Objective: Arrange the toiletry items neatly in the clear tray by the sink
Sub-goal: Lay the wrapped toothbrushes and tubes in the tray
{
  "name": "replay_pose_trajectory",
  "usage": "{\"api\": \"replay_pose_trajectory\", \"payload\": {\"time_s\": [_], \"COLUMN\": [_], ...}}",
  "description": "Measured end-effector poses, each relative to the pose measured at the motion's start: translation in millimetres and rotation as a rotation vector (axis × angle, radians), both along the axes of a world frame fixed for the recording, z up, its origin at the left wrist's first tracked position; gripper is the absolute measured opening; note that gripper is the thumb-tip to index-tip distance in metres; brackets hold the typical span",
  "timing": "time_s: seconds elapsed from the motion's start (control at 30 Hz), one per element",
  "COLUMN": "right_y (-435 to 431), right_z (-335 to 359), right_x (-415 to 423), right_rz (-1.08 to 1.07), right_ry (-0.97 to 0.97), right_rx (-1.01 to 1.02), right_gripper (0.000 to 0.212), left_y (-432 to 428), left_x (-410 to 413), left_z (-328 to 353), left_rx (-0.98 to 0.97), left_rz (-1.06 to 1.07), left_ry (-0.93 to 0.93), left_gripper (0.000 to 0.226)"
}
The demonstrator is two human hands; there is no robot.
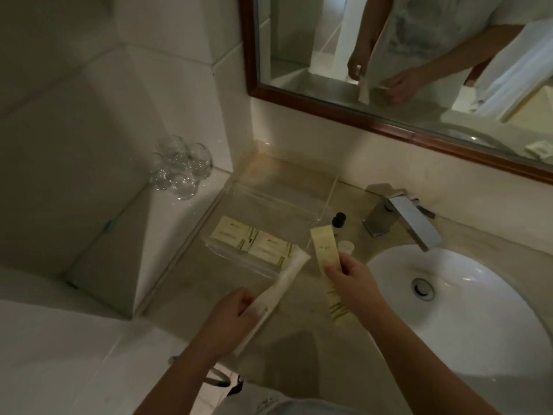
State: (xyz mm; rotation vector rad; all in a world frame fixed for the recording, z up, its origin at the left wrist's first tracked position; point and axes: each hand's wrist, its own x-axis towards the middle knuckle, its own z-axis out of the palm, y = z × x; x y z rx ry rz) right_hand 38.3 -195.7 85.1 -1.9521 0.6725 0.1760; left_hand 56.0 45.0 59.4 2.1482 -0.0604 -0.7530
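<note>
A clear tray (230, 187) stands on the counter left of the sink. Two cream square packets (233, 233) (270, 248) lie side by side at its front. My left hand (230, 319) grips a long white wrapped packet (287, 277), whose far end reaches over the tray's front edge. My right hand (348, 280) holds a long yellow flat packet (324, 256) just right of the tray, above the counter. A small dark-capped bottle (339, 221) and a white-capped bottle (345, 248) stand behind that packet.
The white basin (466, 298) with its drain lies to the right, a chrome faucet (401, 217) behind it. Upturned drinking glasses (179, 169) cluster on the white ledge at the left. A wood-framed mirror (389, 124) hangs above, reflecting a person's hands.
</note>
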Motion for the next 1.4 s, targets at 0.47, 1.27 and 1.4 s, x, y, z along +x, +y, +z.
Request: {"api": "replay_pose_trajectory", "payload": {"time_s": [0.47, 1.27, 1.4], "right_y": [66.1, 77.4, 51.1], "right_z": [-34.4, -26.1, -29.2], "right_x": [179.7, 77.7, 64.0], "right_rz": [0.379, 0.243, 0.142], "right_ry": [0.126, 0.03, 0.073], "right_rx": [-0.416, 0.048, -0.008], "right_gripper": [0.025, 0.008, 0.011], "left_y": [49.3, -33.0, -40.4], "left_x": [52.3, 99.7, 118.1], "left_z": [7.6, 6.6, 6.0], "left_rx": [-0.421, -0.566, -0.685], "left_rz": [0.518, 0.663, 0.738], "left_ry": [0.32, 0.359, 0.36], "left_gripper": [0.02, 0.02, 0.01]}}
